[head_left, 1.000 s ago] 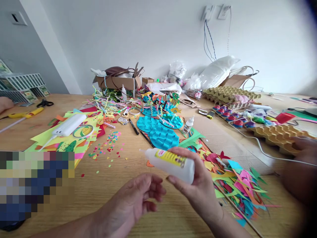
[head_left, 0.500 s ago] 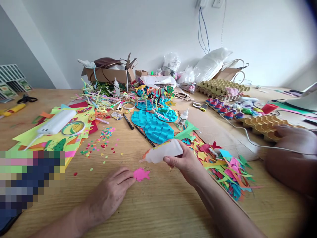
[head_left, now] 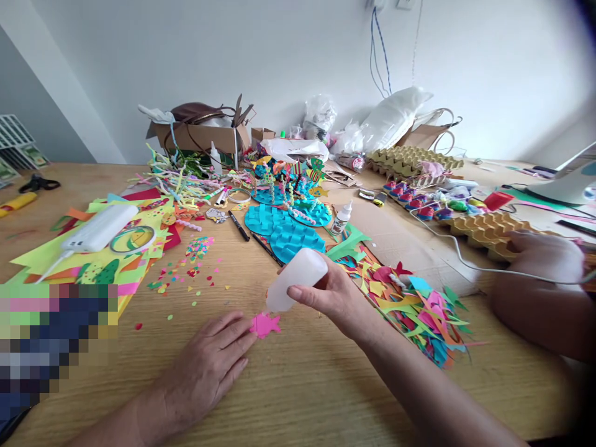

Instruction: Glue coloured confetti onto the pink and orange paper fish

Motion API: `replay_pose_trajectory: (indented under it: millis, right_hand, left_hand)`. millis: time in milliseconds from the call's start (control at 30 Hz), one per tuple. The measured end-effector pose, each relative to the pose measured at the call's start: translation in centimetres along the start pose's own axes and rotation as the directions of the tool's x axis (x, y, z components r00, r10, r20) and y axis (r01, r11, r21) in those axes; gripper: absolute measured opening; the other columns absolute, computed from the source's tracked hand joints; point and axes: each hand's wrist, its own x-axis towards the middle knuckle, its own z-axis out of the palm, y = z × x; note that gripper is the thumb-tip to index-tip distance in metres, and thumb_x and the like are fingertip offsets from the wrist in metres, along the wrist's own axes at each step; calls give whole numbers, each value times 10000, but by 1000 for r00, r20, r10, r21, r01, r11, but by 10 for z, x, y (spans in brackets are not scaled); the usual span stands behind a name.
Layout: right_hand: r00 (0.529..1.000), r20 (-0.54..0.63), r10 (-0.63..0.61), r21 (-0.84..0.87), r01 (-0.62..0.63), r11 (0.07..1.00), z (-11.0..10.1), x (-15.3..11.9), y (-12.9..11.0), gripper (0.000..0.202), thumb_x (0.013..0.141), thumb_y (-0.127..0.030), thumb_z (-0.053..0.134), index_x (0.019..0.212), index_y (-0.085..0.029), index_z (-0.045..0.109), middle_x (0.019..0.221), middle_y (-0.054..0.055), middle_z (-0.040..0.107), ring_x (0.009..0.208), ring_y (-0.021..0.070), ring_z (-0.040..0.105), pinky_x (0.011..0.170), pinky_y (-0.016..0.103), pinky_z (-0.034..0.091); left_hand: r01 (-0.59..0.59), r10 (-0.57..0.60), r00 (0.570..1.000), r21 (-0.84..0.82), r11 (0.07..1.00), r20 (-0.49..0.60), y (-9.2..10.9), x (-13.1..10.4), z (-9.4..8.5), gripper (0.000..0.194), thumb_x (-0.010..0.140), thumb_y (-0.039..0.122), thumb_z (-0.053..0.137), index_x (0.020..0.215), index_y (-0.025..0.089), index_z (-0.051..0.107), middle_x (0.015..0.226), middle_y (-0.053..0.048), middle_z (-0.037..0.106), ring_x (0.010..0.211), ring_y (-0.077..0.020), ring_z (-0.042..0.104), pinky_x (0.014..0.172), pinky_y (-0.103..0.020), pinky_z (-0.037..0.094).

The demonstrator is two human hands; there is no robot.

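A pink paper fish (head_left: pixel 266 325) lies flat on the wooden table. The fingertips of my left hand (head_left: pixel 212 360) rest on its head end, with the fingers laid out flat and slightly apart. My right hand (head_left: pixel 333 295) is wrapped round a whitish plastic glue bottle (head_left: pixel 298 279), thumb on the near side. The bottle is tipped nose down just above the fish; its nozzle is hidden, so I cannot tell whether it touches the paper. Beyond the bottle are blue painted egg-carton discs (head_left: pixel 298 241).
Left are coloured paper sheets (head_left: pixel 28 251) under a white glue gun (head_left: pixel 100 230), with confetti (head_left: pixel 199 247) nearby. Paper scraps (head_left: pixel 433 310) and a small glue bottle (head_left: pixel 342 217) stand right of centre. Another person's arm (head_left: pixel 540 298) reaches towards an egg tray (head_left: pixel 484 233).
My right hand has tilted the glue bottle steeper, bringing its nozzle down to the fish. My left fingers have spread flatter. The whole view has shifted slightly.
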Motion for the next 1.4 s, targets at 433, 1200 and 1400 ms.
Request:
replay_pose_trajectory:
  millis: [433,1200,1400]
  right_hand:
    - [994,-31,-102,-118,98,988,20,-6,10,327,598,-367,713,768,-154,532,698,-8,543,653,129,490,584,235,398]
    - [981,12,-196,-233,193,953,29,-2,16,341,589,-433,709,720,-168,540,660,-22,535,630,127,483,577,223,370]
    - [977,14,-215,-232,212,949,30,-2,17,344,578,-439,714,704,-172,538,642,-25,524,611,121,478,559,216,372]
  left_hand:
    - [12,-13,1000,-34,999,-12,0,-1,2,414,810,134,460,1218,203,454,1186,-22,548,1110,-224,439,892,-389,455]
    - [61,-58,998,-79,995,41,5,2,-1,400,806,145,473,1197,233,477,1141,-57,557,1081,-233,468,889,-421,452]
    - [67,-64,997,-77,995,42,5,1,1,388,801,154,486,1182,230,495,1138,-70,560,1085,-241,470,888,-426,452]
